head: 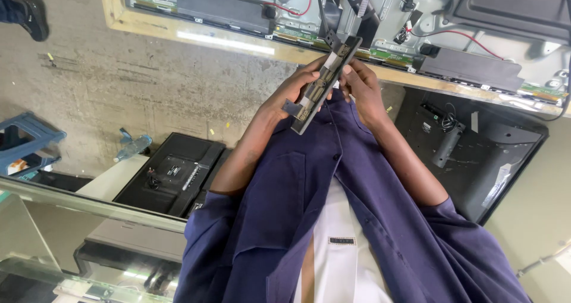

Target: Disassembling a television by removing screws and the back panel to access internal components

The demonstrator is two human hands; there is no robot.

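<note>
I hold a long, narrow black bar-shaped part with pale patches on it, tilted upward toward the bench. My left hand grips its lower half from the left side. My right hand pinches its right edge near the middle. Just beyond the bar's upper end lies an opened flat-screen set with bare metal chassis, circuit strips and red wires, on a wooden-edged bench. A thin dark cable runs from the bar down over my navy shirt.
Black plastic back covers lie on the floor at left and right. A plastic bottle and a blue stool stand at left. A glass shelf crosses the lower left. Another person's shoe shows at top left.
</note>
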